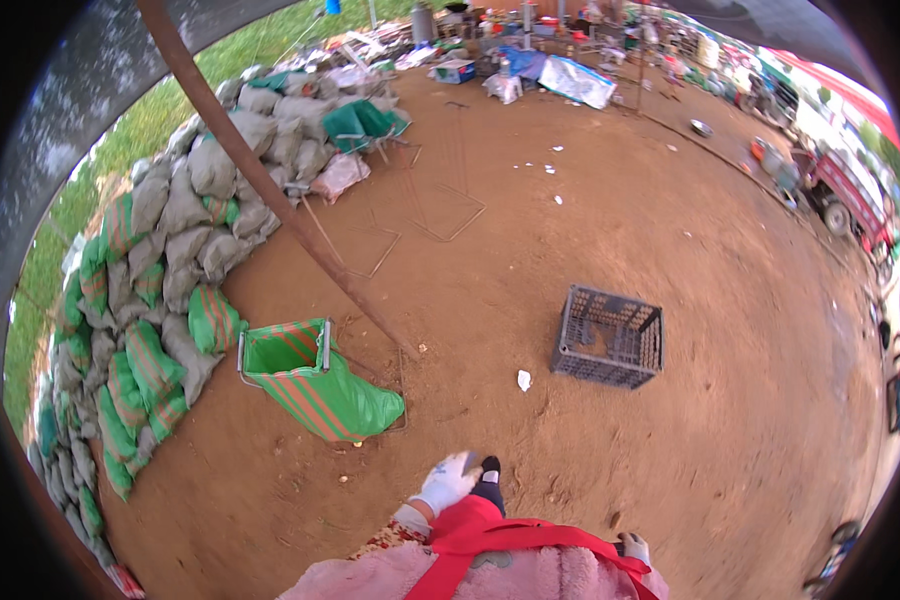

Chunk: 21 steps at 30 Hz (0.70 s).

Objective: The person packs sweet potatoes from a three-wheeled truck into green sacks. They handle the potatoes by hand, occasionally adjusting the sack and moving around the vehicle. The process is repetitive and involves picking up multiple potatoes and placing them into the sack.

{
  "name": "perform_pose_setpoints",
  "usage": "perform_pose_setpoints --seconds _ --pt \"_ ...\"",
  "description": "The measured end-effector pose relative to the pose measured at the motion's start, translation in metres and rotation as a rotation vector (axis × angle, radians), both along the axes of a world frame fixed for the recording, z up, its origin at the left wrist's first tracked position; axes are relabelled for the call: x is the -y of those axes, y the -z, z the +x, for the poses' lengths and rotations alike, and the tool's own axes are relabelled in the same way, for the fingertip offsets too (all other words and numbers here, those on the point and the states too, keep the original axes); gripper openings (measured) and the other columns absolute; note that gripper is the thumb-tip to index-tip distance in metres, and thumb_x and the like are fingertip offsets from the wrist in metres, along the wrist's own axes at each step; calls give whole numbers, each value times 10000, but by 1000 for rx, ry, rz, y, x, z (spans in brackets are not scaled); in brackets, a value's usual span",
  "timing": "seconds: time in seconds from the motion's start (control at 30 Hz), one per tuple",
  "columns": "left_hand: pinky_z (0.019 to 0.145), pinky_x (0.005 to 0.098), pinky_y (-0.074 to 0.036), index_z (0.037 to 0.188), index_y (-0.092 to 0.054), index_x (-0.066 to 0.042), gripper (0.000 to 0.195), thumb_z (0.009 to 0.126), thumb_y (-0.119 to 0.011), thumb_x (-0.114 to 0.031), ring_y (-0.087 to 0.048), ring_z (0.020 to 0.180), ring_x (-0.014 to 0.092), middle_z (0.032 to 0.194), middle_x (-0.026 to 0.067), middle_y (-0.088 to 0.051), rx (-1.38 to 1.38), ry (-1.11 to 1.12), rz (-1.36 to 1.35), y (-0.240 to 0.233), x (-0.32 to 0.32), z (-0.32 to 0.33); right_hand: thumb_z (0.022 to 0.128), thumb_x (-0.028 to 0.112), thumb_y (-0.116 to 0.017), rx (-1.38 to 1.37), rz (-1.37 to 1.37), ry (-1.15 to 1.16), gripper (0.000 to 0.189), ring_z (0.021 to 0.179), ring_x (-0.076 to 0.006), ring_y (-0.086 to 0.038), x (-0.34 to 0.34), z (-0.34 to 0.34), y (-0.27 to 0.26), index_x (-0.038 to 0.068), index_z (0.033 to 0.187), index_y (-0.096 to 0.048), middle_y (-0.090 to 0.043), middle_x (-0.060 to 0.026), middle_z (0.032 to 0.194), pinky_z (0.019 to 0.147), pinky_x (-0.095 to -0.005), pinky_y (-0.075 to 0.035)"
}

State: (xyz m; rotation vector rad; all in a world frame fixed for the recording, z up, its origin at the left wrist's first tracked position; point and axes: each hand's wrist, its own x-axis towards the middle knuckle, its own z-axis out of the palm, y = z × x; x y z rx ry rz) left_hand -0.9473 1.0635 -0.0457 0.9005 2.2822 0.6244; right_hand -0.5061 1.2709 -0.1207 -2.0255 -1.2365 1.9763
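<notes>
My left hand [448,480], in a white work glove, hangs in front of the red apron [469,517], just above my dark shoe [490,466]. Its fingers look loosely spread, and no object shows in it. At my right side, my gloved right hand [635,547] is partly covered by the sleeve and apron, so its grip is unclear. Ahead to the left, a green woven sack [330,397] with orange stripes has its mouth spread on a metal frame [328,345]. A black plastic crate [608,336] sits on the dirt ahead to the right.
Filled grey and green sacks [195,240] are piled along the left. A slanting rusty pole [270,191] meets the ground behind the striped sack. White scraps [524,380] dot the dirt floor [645,465]. A red cargo vehicle [851,191] stands far right; household clutter [525,60] lies beyond.
</notes>
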Motion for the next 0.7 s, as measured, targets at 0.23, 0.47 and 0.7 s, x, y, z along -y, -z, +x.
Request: perform_pose_setpoints --seconds 0.23,0.47,0.7 --pt "1027 463 -442 1329 -540 -31 562 935 -553 -430 -541 1226 401 1311 246 -572 -4 -245 34 -33 -48 -151 978 272 -536 111 35 -517 284 676 -285 -697 -141 -171 5 30 1096 -626 -722 -176 887 607 -373 -566" --pt "973 448 -477 1244 -595 -15 510 918 -566 -405 -597 1145 400 1217 250 -630 122 -457 9 24 -55 -257 927 339 -570 279 170 -856 391 869 -337 -685 -353 -312 56 -15 1080 -636 -704 -223 932 770 -393 -550" --pt "785 472 -519 948 -705 -51 365 898 -566 -384 -680 899 382 922 208 -712 405 -953 -173 120 -25 -265 905 302 -606 -63 632 -1041 350 770 -311 -683 -459 -734 2 -28 1003 -674 -700 -192 849 701 -397 -527"
